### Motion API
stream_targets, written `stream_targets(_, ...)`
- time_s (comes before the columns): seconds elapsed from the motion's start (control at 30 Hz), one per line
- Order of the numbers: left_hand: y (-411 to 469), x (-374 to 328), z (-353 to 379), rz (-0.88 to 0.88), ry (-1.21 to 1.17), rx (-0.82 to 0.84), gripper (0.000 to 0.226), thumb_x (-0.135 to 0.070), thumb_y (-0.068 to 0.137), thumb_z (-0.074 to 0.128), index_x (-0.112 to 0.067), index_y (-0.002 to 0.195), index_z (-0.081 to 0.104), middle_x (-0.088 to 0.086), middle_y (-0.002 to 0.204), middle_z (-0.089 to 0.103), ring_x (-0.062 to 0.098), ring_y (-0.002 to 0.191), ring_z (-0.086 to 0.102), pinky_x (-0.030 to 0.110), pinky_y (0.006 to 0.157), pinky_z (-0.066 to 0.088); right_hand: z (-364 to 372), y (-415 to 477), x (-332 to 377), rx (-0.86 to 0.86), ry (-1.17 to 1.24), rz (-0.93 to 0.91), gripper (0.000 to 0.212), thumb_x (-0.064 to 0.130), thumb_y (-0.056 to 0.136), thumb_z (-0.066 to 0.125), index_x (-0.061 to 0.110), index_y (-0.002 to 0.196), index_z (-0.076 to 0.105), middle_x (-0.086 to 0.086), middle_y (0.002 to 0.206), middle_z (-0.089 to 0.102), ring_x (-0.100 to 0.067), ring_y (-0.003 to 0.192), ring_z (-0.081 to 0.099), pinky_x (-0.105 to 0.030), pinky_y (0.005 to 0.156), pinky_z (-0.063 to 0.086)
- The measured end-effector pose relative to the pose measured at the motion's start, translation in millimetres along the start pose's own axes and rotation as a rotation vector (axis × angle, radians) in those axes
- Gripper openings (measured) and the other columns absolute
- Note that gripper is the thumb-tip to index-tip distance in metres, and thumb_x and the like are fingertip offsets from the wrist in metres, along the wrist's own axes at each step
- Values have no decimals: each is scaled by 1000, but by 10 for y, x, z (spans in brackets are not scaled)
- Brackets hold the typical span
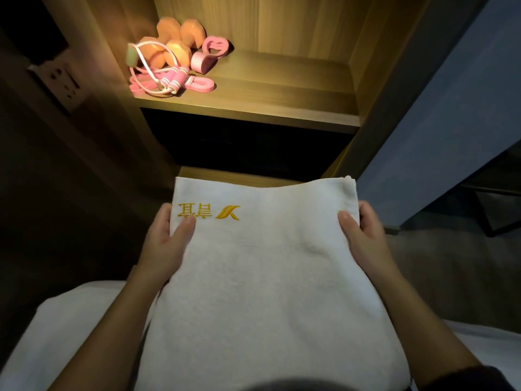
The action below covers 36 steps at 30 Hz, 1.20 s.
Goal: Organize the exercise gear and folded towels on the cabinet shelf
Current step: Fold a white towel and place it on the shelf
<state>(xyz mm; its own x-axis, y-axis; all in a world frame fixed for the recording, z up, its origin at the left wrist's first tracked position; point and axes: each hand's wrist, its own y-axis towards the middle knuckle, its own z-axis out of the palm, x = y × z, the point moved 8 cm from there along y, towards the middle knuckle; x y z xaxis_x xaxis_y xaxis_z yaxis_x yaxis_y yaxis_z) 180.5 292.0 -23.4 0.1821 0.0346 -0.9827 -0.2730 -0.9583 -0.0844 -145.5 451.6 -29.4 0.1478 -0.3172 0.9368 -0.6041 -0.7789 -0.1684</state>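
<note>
A folded white towel [265, 266] with gold embroidery is held flat in front of me, below the cabinet. My left hand [166, 238] grips its left edge, thumb on top by the embroidery. My right hand [363, 235] grips its right edge the same way. On the lit wooden shelf [282, 91], at the left, lie orange dumbbells [174, 40], a pink jump rope [166, 77], a pink resistance band [197, 86] and a pink grip ring [211, 49], bunched together.
The shelf's middle and right show bare wood. A dark compartment [248, 145] lies under the shelf. A wall socket [60, 80] sits on the panel at left. White bedding [70, 320] lies below my arms. A blue wall [465, 108] stands at right.
</note>
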Motion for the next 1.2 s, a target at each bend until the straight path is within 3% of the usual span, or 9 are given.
stream_targets(0.1,88,-49,-5,14,-196,-28,30,-19,98,55,-47,95,67,-7,104,74,12,93,71,22,64,56,18,74,-15,18,196,43,14,62,82,53,60,96,58,26,101,68,-1,90,69,-23,63,56)
stream_targets(0.23,346,31,24,-105,-360,-54,20,-20,96,54,-31,101,70,-1,100,75,13,85,73,24,62,57,84,315,-97,-4,267,115,18,39,100,47,52,99,59,25,95,71,1,84,70,-14,54,52)
stream_targets(0.37,495,338,198,-410,-249,-34,17,-18,102,47,-13,114,57,4,102,68,15,81,68,30,64,51,220,529,-349,43,97,296,22,45,102,40,35,120,46,13,107,61,-13,91,66,-27,57,50)
stream_targets(0.5,648,401,186,-465,-159,-6,16,-25,103,46,-17,113,55,0,99,69,14,81,68,30,63,50,224,714,-427,60,-39,341,29,46,102,37,30,126,40,8,107,56,-16,94,60,-28,60,45)
stream_targets(0.6,722,488,196,-533,-127,3,24,-29,103,46,-15,121,55,6,110,68,23,95,67,37,80,53,244,837,-399,77,-130,368,27,44,103,36,25,122,42,7,98,54,-15,87,58,-27,59,42)
stream_targets(0.73,659,708,240,-845,-242,20,33,-30,99,54,-8,123,56,13,118,67,32,110,64,45,102,47,316,883,-491,135,-200,546,32,41,104,36,14,117,48,-3,97,54,-19,82,53,-33,71,42)
stream_targets(0.93,912,418,132,-357,-41,-99,14,-30,99,53,-24,94,65,-8,89,75,12,82,71,25,60,52,225,867,-363,-13,-100,286,19,39,103,39,24,103,50,-3,98,59,-13,81,57,-26,58,40)
stream_targets(1.1,916,708,207,-706,0,-42,33,-26,100,54,-4,124,56,8,104,66,25,89,64,33,71,49,313,873,-489,108,-206,509,39,39,104,38,12,130,46,-7,114,55,-21,94,55,-30,69,43)
stream_targets(1.2,871,757,258,-896,-85,5,28,-23,98,57,-3,117,54,11,93,69,25,78,67,36,64,50,338,841,-533,163,-209,638,36,40,101,46,9,118,55,-11,121,56,-32,107,57,-42,88,44)
